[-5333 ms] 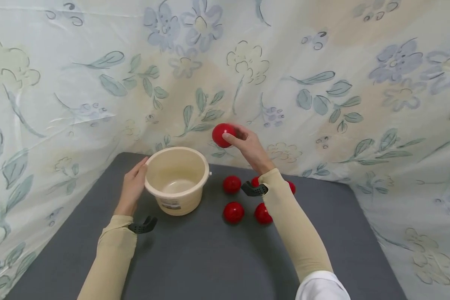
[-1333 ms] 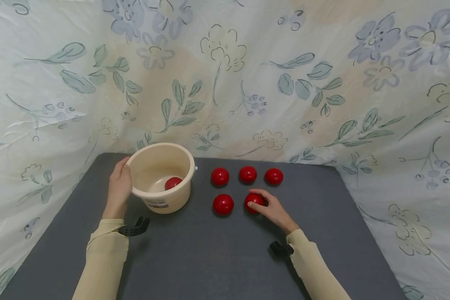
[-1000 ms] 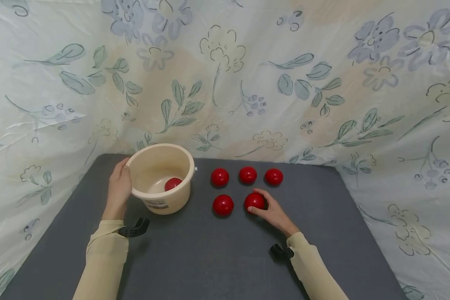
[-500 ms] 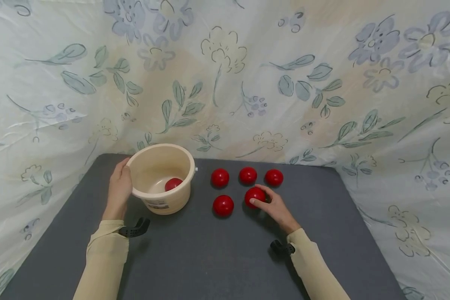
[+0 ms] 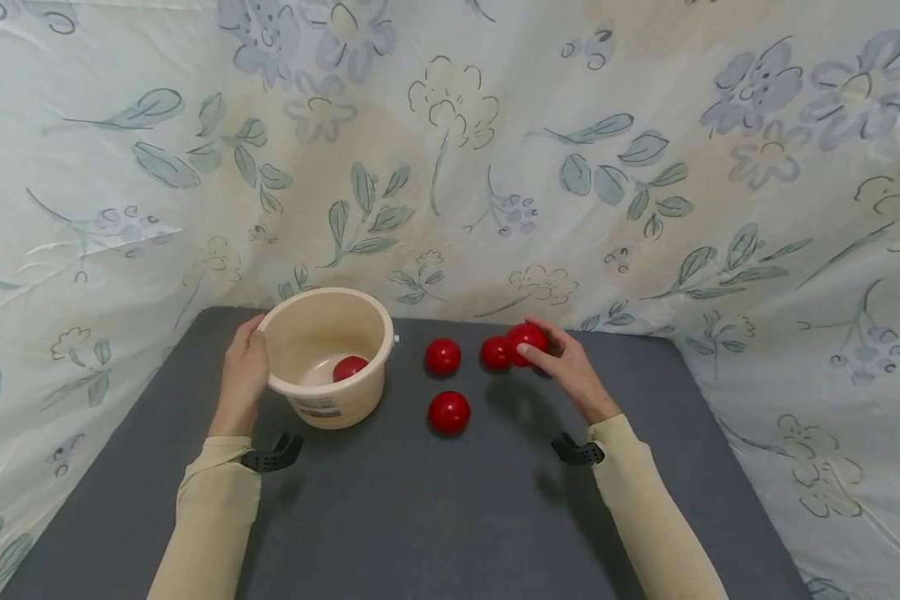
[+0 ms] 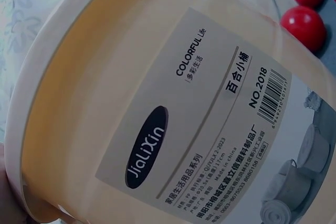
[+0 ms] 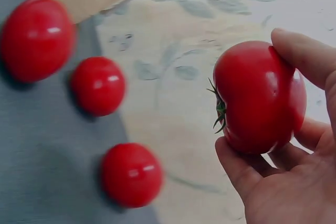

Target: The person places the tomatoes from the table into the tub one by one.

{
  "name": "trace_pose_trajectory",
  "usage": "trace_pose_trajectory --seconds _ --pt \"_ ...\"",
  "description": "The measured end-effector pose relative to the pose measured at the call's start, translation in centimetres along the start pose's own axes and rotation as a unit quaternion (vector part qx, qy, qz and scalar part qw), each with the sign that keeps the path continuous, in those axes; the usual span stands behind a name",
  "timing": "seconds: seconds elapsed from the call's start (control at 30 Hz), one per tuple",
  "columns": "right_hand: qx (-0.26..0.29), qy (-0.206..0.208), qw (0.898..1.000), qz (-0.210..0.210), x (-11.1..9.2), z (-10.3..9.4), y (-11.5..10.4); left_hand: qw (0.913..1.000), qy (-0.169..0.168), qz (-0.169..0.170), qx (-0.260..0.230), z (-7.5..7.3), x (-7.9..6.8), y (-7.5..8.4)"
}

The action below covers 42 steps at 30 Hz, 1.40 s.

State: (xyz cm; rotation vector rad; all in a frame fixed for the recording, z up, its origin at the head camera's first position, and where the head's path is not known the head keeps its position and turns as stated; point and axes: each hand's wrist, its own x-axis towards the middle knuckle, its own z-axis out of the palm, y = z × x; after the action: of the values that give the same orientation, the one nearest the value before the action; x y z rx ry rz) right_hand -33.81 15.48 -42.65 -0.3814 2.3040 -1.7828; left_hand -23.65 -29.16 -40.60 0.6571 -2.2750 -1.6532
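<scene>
A cream plastic bucket (image 5: pixel 330 408) stands at the left of the table, one tomato (image 5: pixel 350 367) lying on its bottom. My left hand (image 5: pixel 244 373) grips the bucket's left rim; only a bit of that hand shows at the edge of the left wrist view. Raised above the table, a red tomato (image 7: pixel 260 98) is pinched between the thumb and fingers of my right hand (image 5: pixel 573 375). Its green stalk end faces left in the right wrist view. Behind this hand, another tomato on the table is almost wholly hidden.
Between bucket and right hand, three tomatoes show on the dark grey table (image 5: pixel 420 517): one at the front (image 5: pixel 448 413), one behind it (image 5: pixel 443 357), and one (image 5: pixel 495 353) partly overlapped by the held tomato. A floral cloth (image 5: pixel 450 167) hangs behind the table.
The tomato held 5.3 s ago now lies in the bucket. My right hand has since grasped the front right tomato and lifted it up and slightly right. The left hand keeps its grip.
</scene>
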Motion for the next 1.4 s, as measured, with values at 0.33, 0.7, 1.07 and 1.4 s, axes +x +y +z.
trace_pose_trajectory --seconds 0.33,0.7,1.07,1.4 --pt "0.041 0.012 0.997 -0.064 1.7 -1.8 -6.6 1.0 0.0 0.002 0.001 -0.3 -0.2 -0.1" --pt "0.035 0.023 0.992 -0.119 3.5 -0.7 -11.8 0.9999 -0.005 0.01 0.0 -0.5 0.0 0.0" --pt "0.059 -0.04 0.988 -0.14 5.0 2.8 -13.6 0.9999 -0.002 0.013 -0.001 -0.2 0.3 -0.1" --pt "0.083 -0.086 0.981 -0.154 6.5 7.3 -14.7 0.9999 0.002 0.012 0.0 -0.2 0.2 -0.1"
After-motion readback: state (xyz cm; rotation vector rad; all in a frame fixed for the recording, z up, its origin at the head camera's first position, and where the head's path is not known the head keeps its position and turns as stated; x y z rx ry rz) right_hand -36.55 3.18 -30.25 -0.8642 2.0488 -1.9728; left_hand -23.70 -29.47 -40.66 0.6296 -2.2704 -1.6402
